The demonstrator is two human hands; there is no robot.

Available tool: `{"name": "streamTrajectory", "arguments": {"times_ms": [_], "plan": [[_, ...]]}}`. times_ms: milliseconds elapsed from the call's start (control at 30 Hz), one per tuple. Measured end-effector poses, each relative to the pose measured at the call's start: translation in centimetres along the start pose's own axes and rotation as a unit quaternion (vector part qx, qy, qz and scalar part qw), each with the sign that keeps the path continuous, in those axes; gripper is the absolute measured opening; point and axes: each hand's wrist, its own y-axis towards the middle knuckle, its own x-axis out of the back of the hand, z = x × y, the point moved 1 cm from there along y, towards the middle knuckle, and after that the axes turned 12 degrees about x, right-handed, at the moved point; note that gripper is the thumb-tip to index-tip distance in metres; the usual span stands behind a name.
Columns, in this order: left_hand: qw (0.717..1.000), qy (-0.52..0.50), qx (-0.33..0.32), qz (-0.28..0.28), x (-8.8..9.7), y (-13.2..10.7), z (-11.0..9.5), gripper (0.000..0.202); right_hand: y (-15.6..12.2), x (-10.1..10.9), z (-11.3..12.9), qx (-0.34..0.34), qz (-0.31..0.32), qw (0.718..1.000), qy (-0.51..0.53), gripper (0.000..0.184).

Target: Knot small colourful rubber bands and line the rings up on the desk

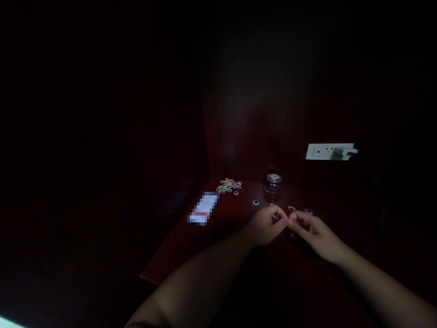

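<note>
The scene is very dark. My left hand [268, 225] and my right hand [309, 230] meet over a dark red table [177, 255], fingertips pinched together on something too small to make out. Just beyond them lie single small rings: a green ring [256, 202], a red ring [291, 208] and a blue ring [308, 211]. A pile of several coloured rings [229, 185] lies farther back on the left. A small clear jar [272, 184] stands behind my hands.
A white rectangular object [203, 208], blurred out, lies on the table left of my hands. A white wall socket with a plug in it [330, 151] sits on the dark wall at the right. The table's left edge runs diagonally toward me.
</note>
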Motion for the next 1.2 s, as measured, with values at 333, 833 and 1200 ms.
{"name": "streamTrajectory", "arguments": {"times_ms": [333,833,1200], "plan": [[0.997,-0.071,0.015,-0.016,0.07,0.16,-0.18,0.016,-0.10,-0.05,0.76,0.013,-0.009,1.000,-0.015,0.028],[0.998,-0.062,0.003,-0.001,0.02,0.35,-0.05,0.019,-0.14,0.13,0.57,0.033,-0.057,0.998,-0.004,0.024],[0.997,-0.074,0.020,0.018,-0.33,0.64,0.57,0.020,-0.13,0.40,0.62,0.035,-0.078,0.996,-0.006,0.025]]}}
